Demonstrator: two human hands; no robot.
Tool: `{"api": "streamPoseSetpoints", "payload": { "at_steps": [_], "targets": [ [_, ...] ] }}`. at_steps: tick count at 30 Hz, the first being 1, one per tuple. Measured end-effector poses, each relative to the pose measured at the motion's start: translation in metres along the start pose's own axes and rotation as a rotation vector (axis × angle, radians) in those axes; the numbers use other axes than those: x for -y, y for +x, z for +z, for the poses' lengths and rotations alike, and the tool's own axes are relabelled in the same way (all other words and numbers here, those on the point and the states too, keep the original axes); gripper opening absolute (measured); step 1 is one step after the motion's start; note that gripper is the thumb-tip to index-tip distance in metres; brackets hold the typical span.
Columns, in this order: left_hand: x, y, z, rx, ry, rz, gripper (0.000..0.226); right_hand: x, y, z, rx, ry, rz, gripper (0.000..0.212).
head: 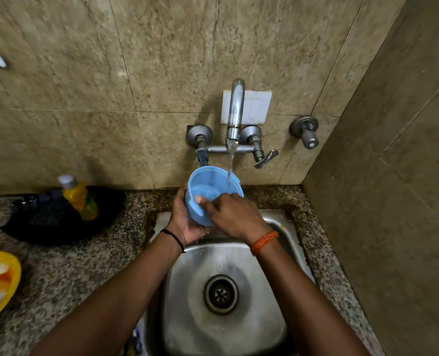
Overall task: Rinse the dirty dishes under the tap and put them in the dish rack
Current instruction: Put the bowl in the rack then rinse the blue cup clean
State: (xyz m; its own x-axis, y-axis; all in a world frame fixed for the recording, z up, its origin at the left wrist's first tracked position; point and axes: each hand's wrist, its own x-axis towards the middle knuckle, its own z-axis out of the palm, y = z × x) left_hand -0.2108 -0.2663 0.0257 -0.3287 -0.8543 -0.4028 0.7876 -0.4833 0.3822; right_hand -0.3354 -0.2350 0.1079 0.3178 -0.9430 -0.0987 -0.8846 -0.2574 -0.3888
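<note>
Steel sink [285, 253] below both hands — the left hand [185, 222] cups the blue cup [208, 186] under the tap [235, 109], its fingers hidden; the right hand [235, 214] grips its rim.

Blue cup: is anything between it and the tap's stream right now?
Nothing visible. The blue cup, held in the left hand and right hand over the sink, already catches the stream from the tap.
</note>
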Motion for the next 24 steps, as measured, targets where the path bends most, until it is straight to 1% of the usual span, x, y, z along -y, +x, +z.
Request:
{"api": "streamPoseSetpoints", "payload": {
  "at_steps": [2,3,4,5,6,8,9,11,12,13,14,16,17,18,19,20,21,22,23,24],
  "targets": [
    [0.007,-0.002,0.007,-0.007,0.026,-0.033,0.059,-0.005,0.009,-0.002,-0.059,-0.09,0.091,0.047],
    [0.011,-0.002,0.01,-0.013,0.064,-0.053,0.062,-0.008,0.014,0.0,-0.042,-0.071,0.137,0.04],
    [0.014,-0.002,0.013,-0.013,0.112,-0.079,0.065,-0.009,0.019,0.001,-0.01,-0.008,0.16,0.04],
    [0.017,-0.002,0.014,-0.019,0.153,-0.1,0.066,-0.01,0.023,0.004,0.007,0.084,0.158,0.044],
    [0.018,-0.002,0.016,-0.018,0.171,-0.111,0.067,-0.009,0.025,0.006,-0.012,0.178,0.13,0.046],
    [0.013,-0.002,0.016,-0.02,0.153,-0.092,0.065,-0.007,0.023,0.014,-0.048,0.377,0.03,0.045],
    [0.009,-0.001,0.014,-0.011,0.14,-0.075,0.063,-0.009,0.02,0.017,-0.033,0.475,-0.005,0.041],
    [0.002,0.0,0.01,-0.007,0.152,-0.072,0.064,-0.015,0.014,0.015,0.093,0.584,0.002,0.033],
    [0.001,0.001,0.008,-0.004,0.16,-0.084,0.065,-0.017,0.013,0.01,0.169,0.525,0.029,0.029],
    [0.003,0.001,0.007,-0.007,0.163,-0.1,0.067,-0.021,0.015,0.008,0.199,0.426,0.057,0.025],
    [0.007,0.001,0.006,-0.013,0.164,-0.115,0.068,-0.022,0.017,0.004,0.174,0.305,0.089,0.025],
    [0.016,0.001,0.007,0.0,0.165,-0.143,0.068,-0.019,0.02,0.005,0.02,0.115,0.158,0.035],
    [0.019,0.0,0.008,0.004,0.155,-0.153,0.069,-0.014,0.02,0.007,-0.061,0.12,0.149,0.039],
    [0.02,0.0,0.009,0.006,0.149,-0.153,0.07,-0.009,0.018,0.01,-0.101,0.183,0.097,0.038],
    [0.019,0.0,0.01,0.008,0.153,-0.151,0.071,-0.007,0.017,0.013,-0.095,0.348,0.04,0.03],
    [0.016,0.0,0.01,0.007,0.168,-0.148,0.07,-0.006,0.014,0.013,-0.034,0.535,0.024,0.022],
    [0.013,0.0,0.01,0.005,0.181,-0.149,0.069,-0.009,0.012,0.012,0.048,0.673,0.037,0.023],
    [0.012,-0.001,0.009,0.004,0.189,-0.152,0.068,-0.014,0.011,0.01,0.129,0.737,0.065,0.026],
    [0.011,-0.002,0.009,0.007,0.194,-0.16,0.068,-0.019,0.01,0.007,0.2,0.67,0.095,0.024],
    [0.012,-0.002,0.009,0.011,0.196,-0.165,0.069,-0.023,0.012,0.004,0.236,0.538,0.111,0.022]
  ]
}}
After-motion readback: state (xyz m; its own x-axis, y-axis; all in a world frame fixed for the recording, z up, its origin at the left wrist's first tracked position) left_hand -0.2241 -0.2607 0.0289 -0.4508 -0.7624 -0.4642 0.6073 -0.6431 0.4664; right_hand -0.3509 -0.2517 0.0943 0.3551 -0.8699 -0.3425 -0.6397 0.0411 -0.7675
